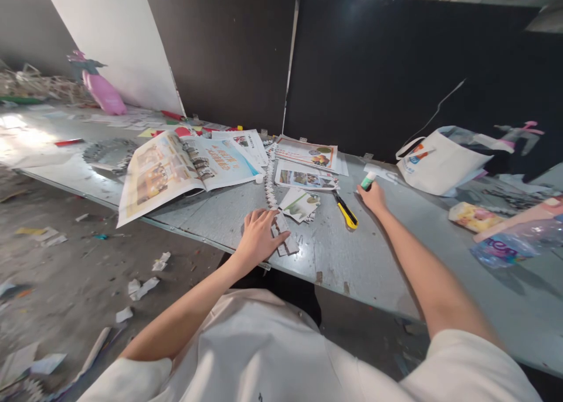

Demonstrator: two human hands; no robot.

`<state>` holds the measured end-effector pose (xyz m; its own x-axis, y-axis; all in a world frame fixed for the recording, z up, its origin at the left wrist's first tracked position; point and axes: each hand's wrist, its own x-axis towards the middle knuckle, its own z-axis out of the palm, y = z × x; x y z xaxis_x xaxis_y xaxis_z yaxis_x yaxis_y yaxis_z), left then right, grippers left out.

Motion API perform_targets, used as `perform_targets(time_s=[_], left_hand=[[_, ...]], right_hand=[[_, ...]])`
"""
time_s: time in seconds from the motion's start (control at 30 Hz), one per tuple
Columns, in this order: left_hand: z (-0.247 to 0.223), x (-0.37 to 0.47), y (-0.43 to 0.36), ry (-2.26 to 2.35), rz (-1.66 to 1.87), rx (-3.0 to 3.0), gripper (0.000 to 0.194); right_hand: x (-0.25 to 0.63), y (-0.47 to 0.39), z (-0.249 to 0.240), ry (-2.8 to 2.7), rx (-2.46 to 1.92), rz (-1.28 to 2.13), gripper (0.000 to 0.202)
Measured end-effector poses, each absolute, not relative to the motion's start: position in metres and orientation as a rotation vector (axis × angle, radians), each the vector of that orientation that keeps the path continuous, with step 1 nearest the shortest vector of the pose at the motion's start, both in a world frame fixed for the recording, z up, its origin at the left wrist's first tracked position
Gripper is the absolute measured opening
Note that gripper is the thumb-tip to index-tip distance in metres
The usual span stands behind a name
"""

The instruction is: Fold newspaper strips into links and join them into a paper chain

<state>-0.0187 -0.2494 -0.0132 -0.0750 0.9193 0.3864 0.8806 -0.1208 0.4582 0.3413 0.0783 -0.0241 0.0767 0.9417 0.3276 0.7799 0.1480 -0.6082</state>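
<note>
My left hand [260, 236] rests at the table's front edge, thumb and fingers apart, on the near end of a folded paper chain [270, 182]. Folded paper pieces [288, 247] show beside its thumb. The zigzag chain runs away from that hand across the table. On the right, my right hand [375, 198] is closed around a green and white glue stick [367, 180], its white end pointing up. Between the hands lie a yellow and black utility knife [346, 210] and cut printed paper pieces [300, 204]. A small white cap [259, 179] sits left of the chain.
An open magazine [171, 167] overhangs the table's front edge. Printed sheets [308, 153] lie at the back. A white bag [444, 159], a snack packet [475, 216] and a plastic bottle [519, 241] stand right. Dark panels [396, 68] rise behind. Paper scraps [143, 288] litter the floor.
</note>
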Motion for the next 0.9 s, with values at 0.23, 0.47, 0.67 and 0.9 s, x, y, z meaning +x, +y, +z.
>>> perform_targets(time_s=[0.23,0.47,0.67,0.9], left_hand=[[-0.013,-0.019,-0.251,2.036,0.954,2.044,0.055],[-0.015,-0.019,-0.251,2.050,0.998,2.033,0.058],[-0.018,-0.019,-0.251,2.041,1.040,2.031,0.068],[-0.017,-0.013,-0.256,2.200,1.098,1.979,0.088]], right_hand=[[0.330,0.059,-0.003,-1.679,-1.450,0.263,0.030],[0.274,0.030,0.063,-1.834,-0.960,0.457,0.069],[0.229,-0.040,0.106,-1.939,-0.672,0.851,0.070],[0.193,-0.083,0.095,-2.063,-0.667,1.001,0.057]])
